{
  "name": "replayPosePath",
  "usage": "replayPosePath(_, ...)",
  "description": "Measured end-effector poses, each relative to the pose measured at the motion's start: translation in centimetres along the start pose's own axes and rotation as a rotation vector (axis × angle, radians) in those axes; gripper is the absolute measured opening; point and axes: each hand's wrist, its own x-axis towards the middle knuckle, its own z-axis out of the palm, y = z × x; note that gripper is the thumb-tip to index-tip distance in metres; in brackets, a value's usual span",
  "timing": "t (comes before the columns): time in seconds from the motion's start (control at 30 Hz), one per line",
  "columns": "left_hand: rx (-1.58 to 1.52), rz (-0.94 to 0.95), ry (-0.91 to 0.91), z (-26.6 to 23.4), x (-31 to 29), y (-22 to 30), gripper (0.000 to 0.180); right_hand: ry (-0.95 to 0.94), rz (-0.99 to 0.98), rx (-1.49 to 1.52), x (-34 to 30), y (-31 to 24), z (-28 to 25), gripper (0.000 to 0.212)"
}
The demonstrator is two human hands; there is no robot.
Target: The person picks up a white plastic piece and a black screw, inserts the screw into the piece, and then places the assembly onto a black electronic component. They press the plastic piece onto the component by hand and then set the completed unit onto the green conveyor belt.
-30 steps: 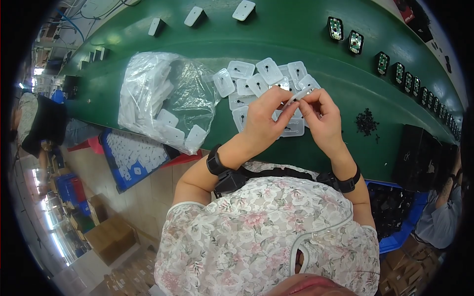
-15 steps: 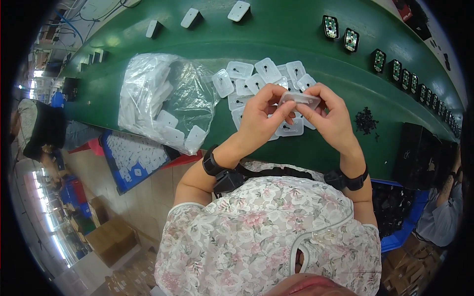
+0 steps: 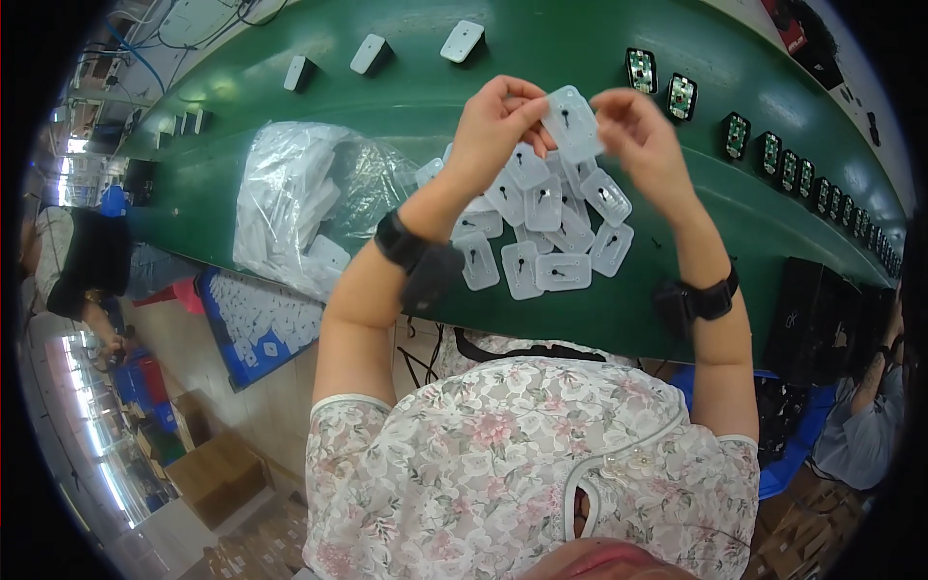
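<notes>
My left hand (image 3: 501,130) pinches a translucent white plastic cover (image 3: 577,137) by its left edge. The cover is tilted up, with its face and a small black part (image 3: 566,114) at its middle showing. Close to the cover's right edge is my right hand (image 3: 643,145), its fingers curled and smeared by motion; whether it touches the cover I cannot make out. Below both hands a loose heap of similar covers (image 3: 543,205) lies on the green table, many with a small black part at the middle.
Left of the heap lies a clear plastic bag (image 3: 290,198) of white covers. White-topped black cases (image 3: 371,54) stand far left; black housings with green circuit boards (image 3: 681,97) line the right. A black box (image 3: 812,309) sits at the right. A blue tray (image 3: 253,338) is below the table's left edge.
Both hands have moved away from my body with the cover, which has turned so its face shows. My right hand has shifted off the cover's face. My forearm now hides the black pile.
</notes>
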Motion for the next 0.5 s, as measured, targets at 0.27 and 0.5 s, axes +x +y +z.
replayPosePath(0.27,0.775,0.076,0.078,-0.9,11.5,-5.0,0.022,0.196,0.059,-1.683,10.3,2.5,-6.7,0.048)
replayPosePath(0.5,1.230,0.340,0.161,1.7,9.7,-6.4,0.040,0.281,0.200,-0.897,7.5,3.1,-6.9,0.045)
